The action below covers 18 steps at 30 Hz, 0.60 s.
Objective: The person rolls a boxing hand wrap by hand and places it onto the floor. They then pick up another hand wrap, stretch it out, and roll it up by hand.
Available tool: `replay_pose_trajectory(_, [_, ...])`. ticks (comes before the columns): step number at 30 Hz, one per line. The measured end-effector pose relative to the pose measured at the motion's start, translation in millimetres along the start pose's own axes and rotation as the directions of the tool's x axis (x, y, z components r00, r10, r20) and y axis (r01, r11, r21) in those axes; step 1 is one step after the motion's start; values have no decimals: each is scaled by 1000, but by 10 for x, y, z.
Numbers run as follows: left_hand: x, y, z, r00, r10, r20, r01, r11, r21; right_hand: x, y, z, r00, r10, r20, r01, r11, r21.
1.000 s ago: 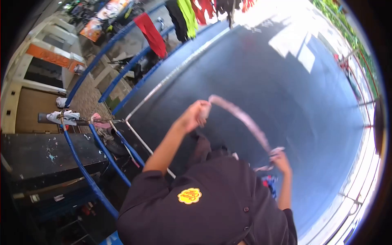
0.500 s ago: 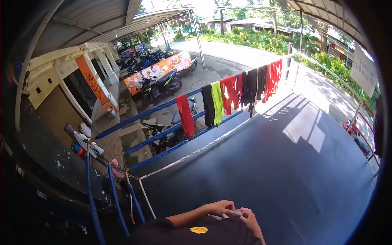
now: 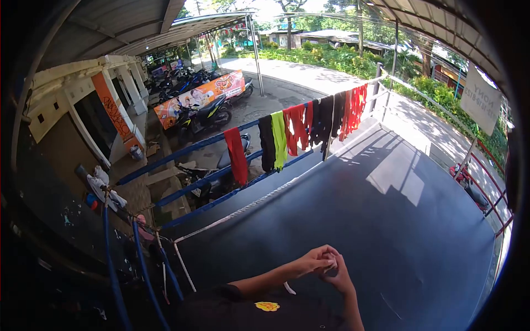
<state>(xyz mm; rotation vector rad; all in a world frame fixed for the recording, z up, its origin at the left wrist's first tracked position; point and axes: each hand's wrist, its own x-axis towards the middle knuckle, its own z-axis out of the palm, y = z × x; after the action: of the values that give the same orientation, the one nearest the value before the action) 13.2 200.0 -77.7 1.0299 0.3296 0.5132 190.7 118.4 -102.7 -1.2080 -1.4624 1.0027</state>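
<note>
My left hand (image 3: 316,261) and my right hand (image 3: 340,276) meet at the lower middle, in front of my dark shirt. Their fingers close together around a pale pink strip (image 3: 333,263), of which only a little shows between them. A loose pale end (image 3: 289,288) hangs below my left forearm. How the strip is folded or rolled is hidden by the fingers.
A dark mat (image 3: 265,231) spreads ahead, edged by a white rope (image 3: 243,209). Red, black and yellow-green cloths (image 3: 279,140) hang over blue ropes (image 3: 187,193). Beyond them are motorcycles (image 3: 205,117) and an orange banner (image 3: 200,98). A sign (image 3: 481,99) hangs at the right.
Both hands, stretched wide apart with the strip between them a second ago, have come together. Since the middle frame they are raised slightly. The view has tilted up from the shirt to the surroundings.
</note>
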Motion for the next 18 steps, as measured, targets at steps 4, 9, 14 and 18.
replay_pose_trajectory(4, [6, 578, 215, 988, 107, -112, -115, 991, -64, 204, -41, 185, 985, 151, -83, -118, 942, 314])
replay_pose_trajectory(9, [-152, 993, 280, 966, 214, -143, -198, 973, 118, 424, -724, 49, 979, 2, -204, 29, 989, 148])
replay_pose_trajectory(14, [-399, 1077, 356, 972, 163, -168, -123, 967, 221, 462, -976, 83, 979, -50, -198, 97, 967, 235])
replay_pose_trajectory(18, [-449, 927, 292, 951, 202, -236, -147, 962, 230, 474, -1073, 138, 985, -44, -169, 82, 970, 228])
